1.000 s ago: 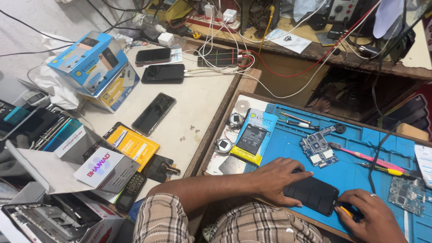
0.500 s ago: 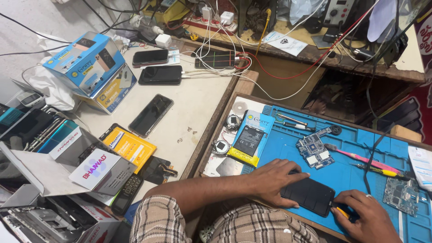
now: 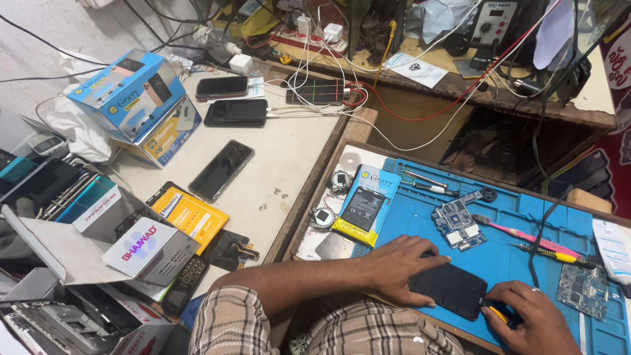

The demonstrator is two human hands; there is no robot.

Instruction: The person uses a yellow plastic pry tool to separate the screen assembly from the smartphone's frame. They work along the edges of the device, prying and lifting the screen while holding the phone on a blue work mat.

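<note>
Flanking the left hand point(image 3: 394, 269): blue-yellow battery packet point(image 3: 363, 205), orange box point(image 3: 190, 213).

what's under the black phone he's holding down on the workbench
The black phone lies flat on the blue work mat. The left hand presses its near end; the right hand holds a yellow-handled tool at its edge. Anything beneath the phone is hidden.

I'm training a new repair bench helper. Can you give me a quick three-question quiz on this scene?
1. True or false: the left hand lies on the black phone.
2. What colour is the work mat? A green, B blue, C grey.
3. Which tool does the right hand hold at the phone's edge?

Key: 1 true. 2 B. 3 A yellow-handled tool, only partly visible.
</note>
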